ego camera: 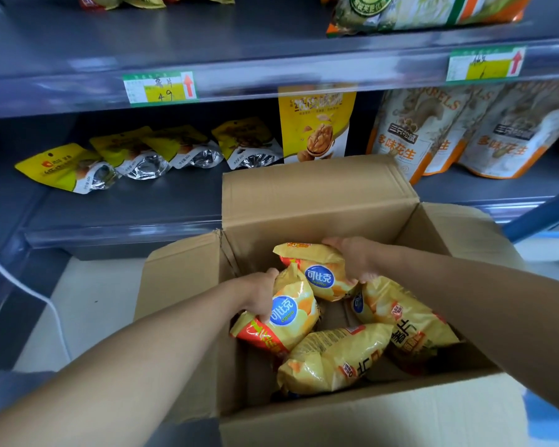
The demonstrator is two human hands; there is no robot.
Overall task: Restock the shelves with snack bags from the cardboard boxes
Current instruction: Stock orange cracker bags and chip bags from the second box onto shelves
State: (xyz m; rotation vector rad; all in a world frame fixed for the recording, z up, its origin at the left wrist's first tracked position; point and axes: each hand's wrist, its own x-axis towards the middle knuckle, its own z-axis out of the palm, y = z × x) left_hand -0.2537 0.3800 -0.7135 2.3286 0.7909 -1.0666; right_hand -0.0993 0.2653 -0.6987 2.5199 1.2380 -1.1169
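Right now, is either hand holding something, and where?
The left hand grips the near chip bag by its left side; the right hand grips the far chip bag by its right side.

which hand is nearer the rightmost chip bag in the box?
Right. The right hand grips the far bag, just behind the rightmost bag; the left hand grips the left bag, across the box.

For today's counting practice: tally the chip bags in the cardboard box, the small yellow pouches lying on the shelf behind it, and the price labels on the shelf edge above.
Chip bags in the box: 4, one gripped by the left hand, one by the right hand
Small yellow pouches on the shelf: 4
Price labels: 2
Total: 10
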